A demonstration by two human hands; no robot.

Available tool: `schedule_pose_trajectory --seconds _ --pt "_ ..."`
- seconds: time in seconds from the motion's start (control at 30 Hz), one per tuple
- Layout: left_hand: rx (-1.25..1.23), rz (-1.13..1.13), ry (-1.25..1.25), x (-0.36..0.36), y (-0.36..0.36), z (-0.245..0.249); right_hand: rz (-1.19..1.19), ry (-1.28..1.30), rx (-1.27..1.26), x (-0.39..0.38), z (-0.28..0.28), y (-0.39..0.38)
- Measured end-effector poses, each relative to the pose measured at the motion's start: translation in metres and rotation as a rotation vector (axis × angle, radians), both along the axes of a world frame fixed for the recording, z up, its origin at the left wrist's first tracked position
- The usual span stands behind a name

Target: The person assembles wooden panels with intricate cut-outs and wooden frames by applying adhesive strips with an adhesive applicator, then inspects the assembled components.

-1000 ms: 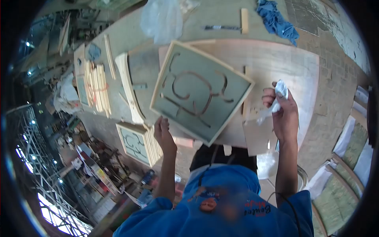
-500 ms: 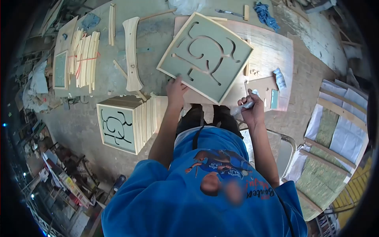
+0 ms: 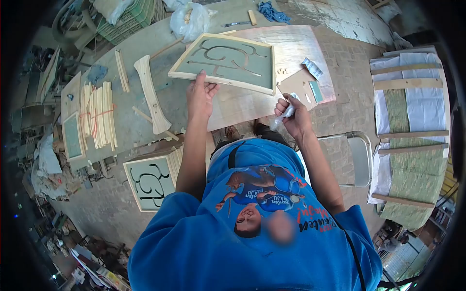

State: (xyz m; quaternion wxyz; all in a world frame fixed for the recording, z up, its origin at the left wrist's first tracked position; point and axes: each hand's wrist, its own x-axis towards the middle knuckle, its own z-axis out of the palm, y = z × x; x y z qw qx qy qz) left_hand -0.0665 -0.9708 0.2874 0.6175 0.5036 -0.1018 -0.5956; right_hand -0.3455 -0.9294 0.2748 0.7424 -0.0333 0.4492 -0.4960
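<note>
While pinching the near rim of a framed panel (image 3: 225, 62) between thumb and bent fingers of the left hand (image 3: 200, 97), holds it tilted over the table (image 3: 175, 104). Clutches crumpled plastic (image 3: 290, 110) in the curled right hand (image 3: 298, 119), near the panel's right corner. Has bundled slats (image 3: 99, 116) at left, a packet (image 3: 312, 69) at right.

Framed panel (image 3: 230, 59) blocks, but nearer board (image 3: 238, 105) leaves room.

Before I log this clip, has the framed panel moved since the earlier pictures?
Yes. Against the table, the framed panel has tilted, its near edge apparently raised.
</note>
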Motion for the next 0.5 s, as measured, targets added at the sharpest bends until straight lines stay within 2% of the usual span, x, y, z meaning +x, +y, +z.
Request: schedule_pose_trajectory --seconds 0.1,0.33,0.5 --pt "-0.006 -0.002 -0.054 -0.002 -0.004 0.006 0.007 0.144 0.006 0.015 0.017 0.0" --pt "-0.038 -0.077 -0.203 0.001 -0.005 0.016 -0.025 0.336 -0.17 0.032 0.038 -0.009" --pt "-0.042 -0.094 -0.214 0.001 -0.004 0.016 0.026 0.375 -0.209 0.033 0.047 -0.018"
